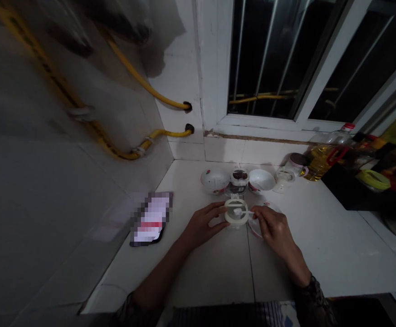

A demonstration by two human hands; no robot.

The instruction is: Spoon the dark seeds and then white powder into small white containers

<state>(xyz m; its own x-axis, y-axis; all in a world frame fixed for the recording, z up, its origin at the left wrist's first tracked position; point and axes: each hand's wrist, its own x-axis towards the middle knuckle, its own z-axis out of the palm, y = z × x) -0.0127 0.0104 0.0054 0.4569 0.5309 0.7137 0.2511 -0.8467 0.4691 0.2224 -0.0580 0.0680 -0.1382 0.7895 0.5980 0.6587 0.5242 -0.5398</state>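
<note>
A small clear container with a pale rim (236, 223) stands on the white tiled counter, its lid tipped back. My left hand (208, 222) is shut round its left side, with thumb and fingers against the rim. Pinched in my right hand (271, 225) is a small white spoon (247, 212); its tip, bearing something white, is over the container's opening. Partly under my right hand sits a white dish (254, 227). Behind stand a white bowl (214, 182), a similar container with dark contents (239, 176), another white bowl (261, 180) and a clear container with whitish contents (284, 178).
A phone with a lit screen (152, 218) lies on the left. At the back right are a lidded jar (297, 163), an oil bottle (320, 161) and a black box (344, 186) of bottles. Yellow pipes (116, 152) run along the left wall.
</note>
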